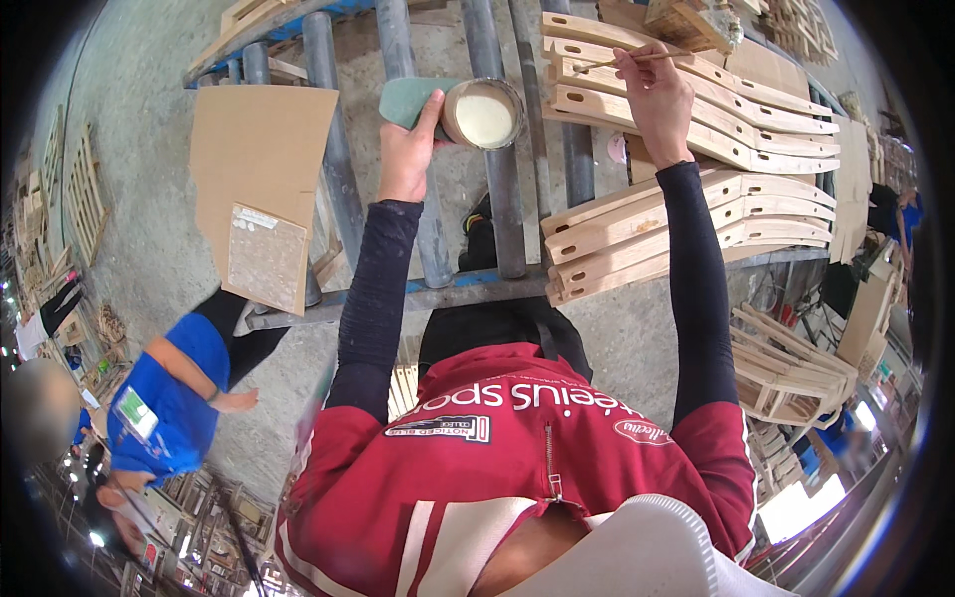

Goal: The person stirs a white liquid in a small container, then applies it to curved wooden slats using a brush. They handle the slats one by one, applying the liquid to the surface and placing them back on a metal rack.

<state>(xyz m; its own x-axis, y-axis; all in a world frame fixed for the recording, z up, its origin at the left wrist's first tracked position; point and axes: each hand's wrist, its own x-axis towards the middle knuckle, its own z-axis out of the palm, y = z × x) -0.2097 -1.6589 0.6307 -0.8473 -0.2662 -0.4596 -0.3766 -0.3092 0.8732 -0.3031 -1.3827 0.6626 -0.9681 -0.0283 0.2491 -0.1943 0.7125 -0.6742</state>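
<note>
My left hand [406,151] is closed around a round cup [514,98] of cream-coloured liquid [484,119], above the rollers. A flat grey-green piece [403,98] with a rounded end juts out left of the cup, against the same hand; what it is I cannot tell. My right hand [661,99] pinches a thin wooden stick [594,66] whose tip points left over the upper group of curved wooden slats [696,124]. These slats lie side by side and have slotted holes near their ends. Another group of slats [647,239] lies nearer, below my right wrist.
A roller conveyor [428,239] runs beneath my hands, with a metal rail along its near side. Cardboard [261,139] and a small board [267,257] lie on its left. A person in a blue shirt [164,403] is at lower left. Wooden frames [791,368] stand at right.
</note>
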